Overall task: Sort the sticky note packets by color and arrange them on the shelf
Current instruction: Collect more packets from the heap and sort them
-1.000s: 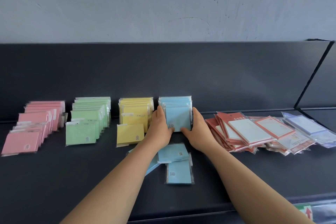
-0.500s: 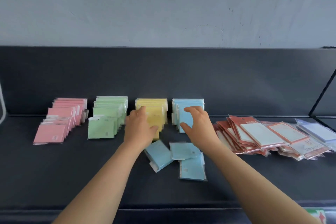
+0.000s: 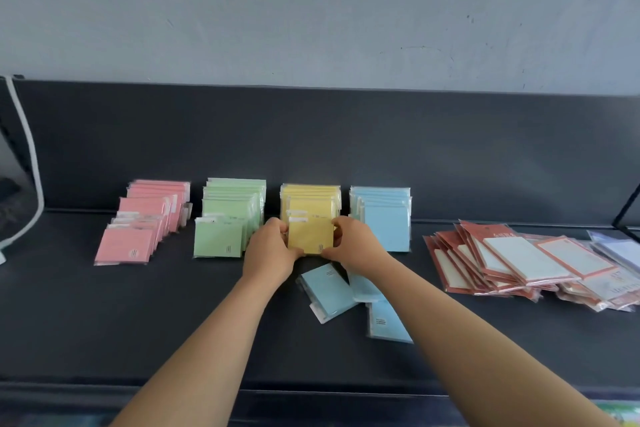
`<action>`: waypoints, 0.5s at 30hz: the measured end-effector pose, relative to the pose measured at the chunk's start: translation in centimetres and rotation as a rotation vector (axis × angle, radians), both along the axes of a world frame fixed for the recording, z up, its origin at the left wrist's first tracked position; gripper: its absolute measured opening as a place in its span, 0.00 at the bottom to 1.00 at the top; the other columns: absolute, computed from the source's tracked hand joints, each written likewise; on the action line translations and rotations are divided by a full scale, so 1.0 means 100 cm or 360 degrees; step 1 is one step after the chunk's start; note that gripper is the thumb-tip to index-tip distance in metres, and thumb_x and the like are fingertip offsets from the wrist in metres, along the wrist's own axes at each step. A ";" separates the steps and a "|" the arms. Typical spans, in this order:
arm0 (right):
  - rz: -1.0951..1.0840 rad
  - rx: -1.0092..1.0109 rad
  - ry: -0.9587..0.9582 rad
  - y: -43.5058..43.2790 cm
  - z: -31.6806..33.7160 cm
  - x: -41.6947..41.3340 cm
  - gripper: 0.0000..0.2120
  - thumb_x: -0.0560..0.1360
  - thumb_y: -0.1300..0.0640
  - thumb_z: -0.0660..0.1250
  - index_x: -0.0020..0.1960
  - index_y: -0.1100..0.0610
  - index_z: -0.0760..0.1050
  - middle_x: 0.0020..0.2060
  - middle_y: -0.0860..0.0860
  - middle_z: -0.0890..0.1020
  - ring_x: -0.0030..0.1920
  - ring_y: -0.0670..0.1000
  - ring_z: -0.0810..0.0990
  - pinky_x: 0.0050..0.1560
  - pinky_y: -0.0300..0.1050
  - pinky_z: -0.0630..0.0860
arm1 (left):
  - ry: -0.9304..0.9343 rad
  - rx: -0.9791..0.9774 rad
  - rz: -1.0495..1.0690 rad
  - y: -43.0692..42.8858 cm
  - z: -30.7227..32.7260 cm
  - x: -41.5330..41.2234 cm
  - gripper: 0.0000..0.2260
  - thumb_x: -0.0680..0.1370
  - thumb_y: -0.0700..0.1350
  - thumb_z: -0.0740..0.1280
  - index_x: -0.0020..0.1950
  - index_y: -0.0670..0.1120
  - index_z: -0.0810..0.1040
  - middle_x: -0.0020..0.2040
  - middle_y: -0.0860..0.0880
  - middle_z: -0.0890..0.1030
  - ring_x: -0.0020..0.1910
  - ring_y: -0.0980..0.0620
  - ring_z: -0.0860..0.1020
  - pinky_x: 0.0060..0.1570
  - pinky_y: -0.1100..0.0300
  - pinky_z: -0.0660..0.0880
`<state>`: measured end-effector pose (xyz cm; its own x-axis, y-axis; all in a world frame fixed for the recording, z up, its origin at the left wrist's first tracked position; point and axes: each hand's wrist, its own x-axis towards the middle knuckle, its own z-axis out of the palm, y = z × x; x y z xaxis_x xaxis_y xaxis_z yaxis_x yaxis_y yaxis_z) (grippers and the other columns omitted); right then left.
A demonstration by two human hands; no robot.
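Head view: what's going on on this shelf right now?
A person is sorting sticky note packets by color on a dark shelf. Both hands, left hand and right hand, grip the front yellow packet by its sides. Pink, green and blue rows flank it; three loose blue packets lie in front.
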<state>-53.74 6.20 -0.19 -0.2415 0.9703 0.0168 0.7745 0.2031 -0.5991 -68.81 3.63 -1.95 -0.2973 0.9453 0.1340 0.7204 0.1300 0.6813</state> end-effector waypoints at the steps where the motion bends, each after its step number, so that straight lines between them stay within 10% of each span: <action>1: -0.0022 0.0019 -0.0003 0.002 0.000 -0.002 0.28 0.73 0.55 0.72 0.69 0.59 0.67 0.55 0.54 0.79 0.52 0.54 0.78 0.52 0.45 0.78 | 0.0002 0.0020 0.0010 0.003 -0.001 0.000 0.18 0.71 0.43 0.76 0.56 0.47 0.73 0.52 0.51 0.78 0.48 0.52 0.76 0.44 0.59 0.72; 15: -0.0073 0.0050 0.0011 0.008 0.001 -0.002 0.23 0.72 0.54 0.73 0.63 0.59 0.70 0.50 0.54 0.79 0.46 0.51 0.79 0.42 0.46 0.81 | -0.0085 0.0042 0.0021 0.009 0.001 -0.001 0.22 0.72 0.40 0.74 0.62 0.43 0.70 0.56 0.47 0.77 0.51 0.50 0.75 0.44 0.60 0.68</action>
<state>-53.97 7.01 -0.05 -0.1966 0.9793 0.0489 0.7791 0.1863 -0.5985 -68.95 4.52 -1.87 -0.3170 0.9377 0.1422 0.6812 0.1208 0.7220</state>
